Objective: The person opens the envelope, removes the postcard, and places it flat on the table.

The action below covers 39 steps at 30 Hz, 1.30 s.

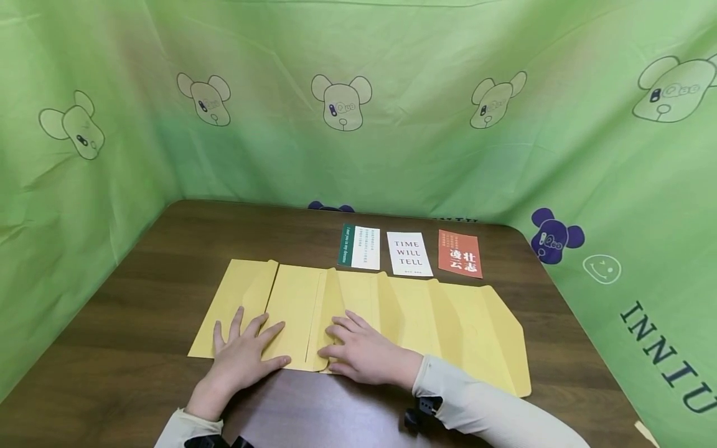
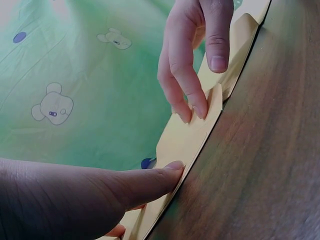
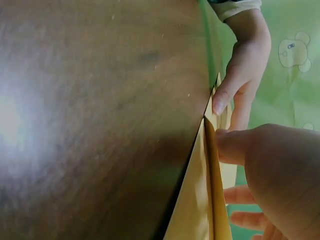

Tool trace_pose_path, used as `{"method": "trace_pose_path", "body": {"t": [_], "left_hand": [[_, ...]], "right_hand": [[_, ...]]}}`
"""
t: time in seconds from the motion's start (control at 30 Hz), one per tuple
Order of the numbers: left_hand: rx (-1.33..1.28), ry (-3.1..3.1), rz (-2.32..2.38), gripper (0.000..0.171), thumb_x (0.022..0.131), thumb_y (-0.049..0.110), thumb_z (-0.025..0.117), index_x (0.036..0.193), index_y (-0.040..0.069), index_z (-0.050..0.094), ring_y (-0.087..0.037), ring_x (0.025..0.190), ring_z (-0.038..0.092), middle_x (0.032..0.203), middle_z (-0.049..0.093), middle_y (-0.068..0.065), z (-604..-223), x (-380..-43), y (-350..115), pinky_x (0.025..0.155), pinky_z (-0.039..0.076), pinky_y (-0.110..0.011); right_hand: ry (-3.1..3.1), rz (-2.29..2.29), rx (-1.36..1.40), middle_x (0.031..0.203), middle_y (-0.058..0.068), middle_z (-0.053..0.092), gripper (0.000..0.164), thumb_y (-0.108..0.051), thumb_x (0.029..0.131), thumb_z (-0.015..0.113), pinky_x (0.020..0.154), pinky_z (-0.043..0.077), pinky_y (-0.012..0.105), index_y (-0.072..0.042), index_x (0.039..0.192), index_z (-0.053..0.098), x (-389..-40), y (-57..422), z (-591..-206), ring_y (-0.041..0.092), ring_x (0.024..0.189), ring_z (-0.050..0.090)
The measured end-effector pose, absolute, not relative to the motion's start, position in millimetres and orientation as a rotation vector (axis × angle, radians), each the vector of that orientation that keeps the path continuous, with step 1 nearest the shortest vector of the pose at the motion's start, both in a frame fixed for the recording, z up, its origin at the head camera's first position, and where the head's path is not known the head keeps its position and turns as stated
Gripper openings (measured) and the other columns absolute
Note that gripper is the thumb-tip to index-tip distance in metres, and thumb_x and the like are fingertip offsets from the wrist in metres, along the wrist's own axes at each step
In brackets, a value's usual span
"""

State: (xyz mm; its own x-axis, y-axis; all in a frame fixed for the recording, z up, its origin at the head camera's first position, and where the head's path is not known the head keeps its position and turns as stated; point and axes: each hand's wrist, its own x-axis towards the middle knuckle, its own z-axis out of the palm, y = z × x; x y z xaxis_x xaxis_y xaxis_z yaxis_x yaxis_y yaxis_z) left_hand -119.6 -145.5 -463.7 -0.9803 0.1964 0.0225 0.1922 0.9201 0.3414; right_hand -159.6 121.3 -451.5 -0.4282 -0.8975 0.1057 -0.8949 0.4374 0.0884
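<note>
Grip: nothing grasped on either side! The left hand [image 1: 241, 354] spreads its fingers over the paper; the right hand [image 1: 364, 354] merely touches it with fingertips.
Second envelope [image 1: 294, 292]: right here, beneath both hands on the wooden table [image 1: 129, 311], its flap [image 1: 330, 305] unfolded toward three o'clock.
Handling: a steady left and a feather-light right look best; too much push could crease that flap or drag its neighbour.
Leftmost envelope [image 1: 241, 280]: at nine o'clock, under the left fingers.
Three more envelopes [image 1: 411, 305]: overlapping toward three o'clock.
Beyond: green-and-white card [image 1: 365, 247], "TIME WILL TELL" card [image 1: 409, 255], red card [image 1: 459, 252], one o'clock round to two.
Twelve o'clock: green curtain [image 1: 269, 143].
</note>
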Motion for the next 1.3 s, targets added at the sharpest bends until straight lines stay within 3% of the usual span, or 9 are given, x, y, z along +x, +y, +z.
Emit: {"method": "trace_pose_path", "body": {"t": [0.33, 0.5, 0.63, 0.77, 1.07, 1.3], "left_hand": [[0.31, 3.073, 0.56, 0.068, 0.084, 0.057, 0.07, 0.14, 0.02, 0.059, -0.052, 0.144, 0.012, 0.147, 0.046, -0.014, -466.1, -119.3, -145.9, 0.104, 0.001, -0.077], [0.304, 3.069, 0.574, 0.066, 0.085, 0.053, 0.071, 0.14, 0.019, 0.059, -0.051, 0.145, 0.009, 0.148, 0.045, -0.015, -467.2, -120.0, -146.7, 0.105, -0.001, -0.076], [0.306, 3.069, 0.584, 0.066, 0.085, 0.052, 0.071, 0.14, 0.018, 0.059, -0.052, 0.144, 0.009, 0.148, 0.045, -0.016, -467.1, -120.0, -146.6, 0.105, -0.001, -0.075], [0.306, 3.067, 0.586, 0.066, 0.085, 0.052, 0.072, 0.14, 0.018, 0.059, -0.053, 0.144, 0.009, 0.148, 0.045, -0.016, -466.3, -120.1, -146.4, 0.105, -0.002, -0.075], [0.306, 3.073, 0.591, 0.065, 0.084, 0.051, 0.072, 0.139, 0.018, 0.06, -0.053, 0.144, 0.01, 0.147, 0.045, -0.016, -465.3, -119.6, -146.9, 0.105, -0.001, -0.075], [0.316, 3.07, 0.598, 0.066, 0.084, 0.054, 0.071, 0.138, 0.018, 0.061, -0.054, 0.143, 0.011, 0.147, 0.046, -0.016, -464.7, -119.8, -146.2, 0.105, 0.0, -0.076]], "right_hand": [[-2.531, -0.054, 1.698, 0.128, 0.01, 0.055, 0.027, -0.032, 0.1, 0.059, 0.108, 0.039, 0.032, -0.022, 0.124, 0.067, -164.8, 122.4, -455.6, 0.025, 0.119, 0.053], [-2.517, -0.014, 1.699, 0.116, 0.005, 0.055, 0.019, -0.028, 0.101, 0.058, 0.093, 0.047, 0.029, -0.023, 0.117, 0.067, -166.6, 119.6, -457.5, 0.02, 0.102, 0.053], [-2.478, -0.03, 1.694, 0.103, 0.002, 0.052, 0.011, -0.025, 0.101, 0.057, 0.078, 0.045, 0.026, -0.023, 0.106, 0.066, -169.1, 115.4, -458.7, 0.018, 0.088, 0.048], [-2.455, -0.073, 1.708, 0.095, 0.0, 0.047, 0.006, -0.024, 0.1, 0.058, 0.072, 0.04, 0.024, -0.023, 0.098, 0.063, -171.8, 112.4, -457.4, 0.017, 0.082, 0.044], [-2.513, -0.071, 1.697, 0.102, 0.001, 0.05, 0.008, -0.028, 0.1, 0.059, 0.067, 0.045, 0.022, -0.022, 0.102, 0.063, -177.1, 108.8, -453.0, 0.016, 0.085, 0.046], [-2.581, -0.141, 1.572, 0.118, 0.007, 0.054, 0.031, -0.034, 0.101, 0.056, 0.082, 0.051, 0.029, -0.012, 0.122, 0.062, -177.4, 101.1, -454.0, 0.018, 0.097, 0.054]]}}
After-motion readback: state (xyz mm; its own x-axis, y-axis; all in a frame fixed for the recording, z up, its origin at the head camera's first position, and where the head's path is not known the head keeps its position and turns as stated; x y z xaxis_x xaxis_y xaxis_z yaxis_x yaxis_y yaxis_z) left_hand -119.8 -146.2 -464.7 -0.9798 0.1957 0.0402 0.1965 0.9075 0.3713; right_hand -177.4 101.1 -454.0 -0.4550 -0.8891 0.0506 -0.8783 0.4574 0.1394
